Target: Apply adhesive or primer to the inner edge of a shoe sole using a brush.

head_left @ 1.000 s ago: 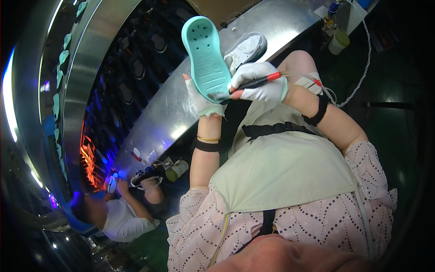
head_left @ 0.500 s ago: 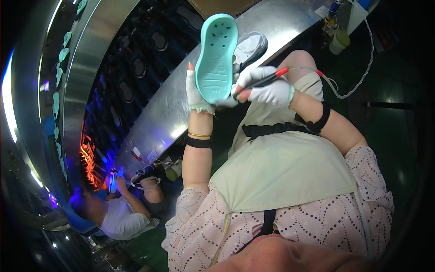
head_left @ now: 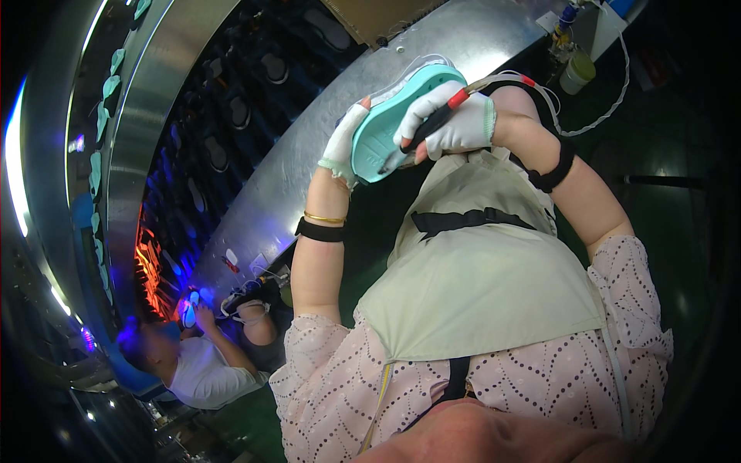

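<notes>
My left hand [head_left: 345, 143], in a white fingerless glove, grips a turquoise shoe sole [head_left: 377, 133] by its left edge and tilts it over the bench. In my right hand [head_left: 467, 127], also white-gloved, is a black-handled brush [head_left: 434, 126] with red bands and a thin tube running from its end. The brush's tip lies on or just above the heel end of the sole; exact contact cannot be made out. Behind the sole shows a sliver of a white shoe [head_left: 432, 60], mostly hidden by the sole and my right hand.
A curved metal bench [head_left: 297, 166] runs across in front of me, beside a dark conveyor [head_left: 239, 116] carrying soles. A container [head_left: 577, 73] with a white hose [head_left: 610, 119] stands at the right. A co-worker [head_left: 212, 370] sits at the lower left, and a cardboard box [head_left: 378, 17] is at the top.
The sole has tilted over to the right and dropped lower, now covering most of the white shoe. My right hand and brush have moved slightly across it.
</notes>
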